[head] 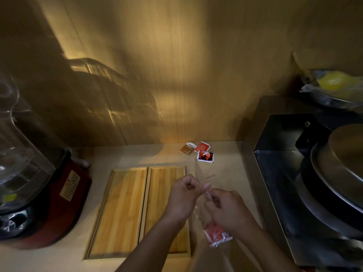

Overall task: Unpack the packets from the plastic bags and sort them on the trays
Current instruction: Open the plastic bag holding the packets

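Observation:
Both hands pinch the top of a clear plastic bag [198, 213] held above the counter. My left hand [184, 195] grips one side of the bag's mouth, my right hand [227, 209] the other. Red and white packets [216, 233] hang in the bottom of the bag. Two wooden trays lie side by side: the left tray [117, 211] and the right tray [163, 185], whose lower part my left forearm covers. Three loose packets lie at the back: a brown one [186, 149], a red one [203, 146] and a black-red one [205, 157].
A blender with a glass jug on a red base [49, 195] stands at the left. A black metal appliance [294, 173] with a steel pan lid [345, 163] fills the right. Another clear bag [208, 173] lies flat behind my hands. A wooden wall rises behind.

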Tool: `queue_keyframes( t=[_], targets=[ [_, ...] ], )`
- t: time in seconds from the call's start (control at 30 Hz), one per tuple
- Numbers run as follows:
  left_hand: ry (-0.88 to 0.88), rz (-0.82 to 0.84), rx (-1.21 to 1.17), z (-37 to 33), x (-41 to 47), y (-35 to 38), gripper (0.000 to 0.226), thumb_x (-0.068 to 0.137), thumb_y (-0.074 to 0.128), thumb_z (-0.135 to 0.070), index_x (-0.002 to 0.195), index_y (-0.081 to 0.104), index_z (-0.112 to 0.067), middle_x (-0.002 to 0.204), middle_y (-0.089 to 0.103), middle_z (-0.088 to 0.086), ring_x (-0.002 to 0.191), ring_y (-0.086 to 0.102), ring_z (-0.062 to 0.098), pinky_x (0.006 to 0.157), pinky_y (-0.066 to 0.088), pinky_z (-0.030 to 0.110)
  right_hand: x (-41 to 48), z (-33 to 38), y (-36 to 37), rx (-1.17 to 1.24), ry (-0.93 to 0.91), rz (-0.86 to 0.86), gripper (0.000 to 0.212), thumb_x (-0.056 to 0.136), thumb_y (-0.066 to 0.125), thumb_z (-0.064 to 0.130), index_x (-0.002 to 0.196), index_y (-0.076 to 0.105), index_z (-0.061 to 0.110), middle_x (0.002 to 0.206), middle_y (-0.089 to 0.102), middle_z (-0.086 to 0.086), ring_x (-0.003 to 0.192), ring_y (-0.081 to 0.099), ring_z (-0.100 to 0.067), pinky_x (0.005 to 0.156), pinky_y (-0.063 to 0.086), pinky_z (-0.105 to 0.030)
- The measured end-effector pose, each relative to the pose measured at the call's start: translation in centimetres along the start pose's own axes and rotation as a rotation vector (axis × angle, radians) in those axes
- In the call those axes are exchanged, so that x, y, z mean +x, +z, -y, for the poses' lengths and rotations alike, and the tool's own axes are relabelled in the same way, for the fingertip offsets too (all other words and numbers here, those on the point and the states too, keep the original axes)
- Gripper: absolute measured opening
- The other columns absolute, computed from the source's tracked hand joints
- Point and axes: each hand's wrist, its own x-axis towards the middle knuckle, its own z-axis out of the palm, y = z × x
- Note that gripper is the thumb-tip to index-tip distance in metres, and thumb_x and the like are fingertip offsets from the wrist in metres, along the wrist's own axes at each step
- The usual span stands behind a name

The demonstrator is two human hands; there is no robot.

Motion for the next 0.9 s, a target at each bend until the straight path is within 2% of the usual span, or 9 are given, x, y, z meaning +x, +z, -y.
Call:
queue_keyframes(
  t=[0.1, 0.17, 0.27, 0.37, 0.4, 0.53, 0.63, 0.8, 0.9],
  targets=[
    [0.029, 0.001, 0.024, -0.3, -0.5, -0.2, 0.023, 0.079, 0.069, -0.011, 0.06, 0.056, -0.011, 0.076, 0.061, 0.017, 0.076, 0.058, 0.02, 0.075, 0.051, 0.035, -0.3, 0.2, 0.1, 0.046, -0.013, -0.061, 0.021, 0.088, 0.052, 0.029, 0.085, 0.068, 0.015, 0.076, 0.072, -0.007, 0.069, 0.064, -0.02, 0.067, 0.05, -0.034],
    [0.048, 0.013, 0.043, -0.3, -0.8, -0.4, 0.02, 0.08, 0.068, -0.012, 0.063, 0.058, -0.009, 0.078, 0.062, 0.023, 0.077, 0.059, 0.022, 0.077, 0.052, 0.038, -0.5, 0.5, 0.2, 0.029, -0.028, -0.045, 0.022, 0.09, 0.05, 0.029, 0.089, 0.067, 0.016, 0.071, 0.069, -0.005, 0.064, 0.062, -0.017, 0.063, 0.047, -0.03],
    [0.069, 0.029, 0.054, -0.1, -1.0, -0.6, 0.021, 0.08, 0.068, -0.012, 0.062, 0.057, -0.012, 0.072, 0.06, 0.016, 0.072, 0.057, 0.019, 0.069, 0.05, 0.031, -0.7, 0.9, 0.4, 0.037, -0.039, 0.01, 0.023, 0.092, 0.045, 0.02, 0.083, 0.064, 0.011, 0.052, 0.05, 0.003, 0.047, 0.048, -0.008, 0.049, 0.035, -0.022],
    [0.056, 0.022, 0.025, 0.1, -0.7, -0.9, 0.024, 0.08, 0.068, -0.009, 0.06, 0.056, -0.012, 0.067, 0.059, 0.01, 0.069, 0.054, 0.018, 0.064, 0.047, 0.023, -0.3, 1.2, 0.4, 0.106, 0.003, 0.042, 0.025, 0.089, 0.045, 0.015, 0.072, 0.06, 0.006, 0.052, 0.053, 0.0, 0.043, 0.05, -0.003, 0.044, 0.035, -0.015],
    [0.053, 0.013, 0.021, 0.2, -0.6, -1.0, 0.023, 0.08, 0.068, -0.008, 0.061, 0.056, -0.011, 0.067, 0.06, 0.012, 0.069, 0.055, 0.018, 0.063, 0.047, 0.022, 0.0, 1.2, 0.4, 0.11, 0.012, 0.058, 0.024, 0.088, 0.047, 0.015, 0.071, 0.06, 0.004, 0.055, 0.057, -0.004, 0.044, 0.053, -0.002, 0.044, 0.037, -0.015],
    [0.07, -0.039, 0.018, 0.4, -0.3, -1.2, 0.021, 0.082, 0.067, -0.009, 0.065, 0.055, -0.007, 0.074, 0.064, 0.027, 0.072, 0.056, 0.023, 0.07, 0.046, 0.03, 1.5, 1.5, 0.2, 0.101, 0.029, 0.125, 0.018, 0.079, 0.055, 0.016, 0.071, 0.061, 0.001, 0.073, 0.067, -0.019, 0.061, 0.062, -0.018, 0.06, 0.051, -0.037],
    [0.083, -0.088, 0.058, 0.4, -0.1, -1.6, 0.024, 0.081, 0.068, -0.013, 0.062, 0.054, -0.013, 0.068, 0.058, 0.011, 0.069, 0.053, 0.017, 0.068, 0.045, 0.031, 2.2, 2.0, 0.0, 0.086, 0.015, 0.122, 0.021, 0.082, 0.053, 0.015, 0.064, 0.063, 0.01, 0.065, 0.067, -0.009, 0.057, 0.061, -0.011, 0.058, 0.049, -0.03],
    [0.058, -0.093, 0.031, 0.5, -0.1, -2.2, 0.026, 0.082, 0.067, -0.014, 0.061, 0.053, -0.012, 0.058, 0.051, -0.001, 0.049, 0.045, -0.002, 0.052, 0.04, 0.014, 2.2, 2.8, -0.1, 0.083, -0.029, 0.067, 0.012, 0.084, 0.057, 0.018, 0.084, 0.067, 0.012, 0.075, 0.07, -0.01, 0.066, 0.065, -0.02, 0.063, 0.055, -0.038],
    [0.05, -0.091, 0.039, 0.9, -0.4, -2.3, 0.021, 0.082, 0.067, -0.015, 0.066, 0.055, -0.009, 0.063, 0.05, 0.008, 0.057, 0.045, 0.009, 0.056, 0.039, 0.023, 2.4, 2.9, -0.6, 0.107, 0.029, 0.194, 0.009, 0.081, 0.057, 0.008, 0.078, 0.066, 0.007, 0.073, 0.069, -0.011, 0.057, 0.066, -0.018, 0.052, 0.056, -0.028]
  ],
)
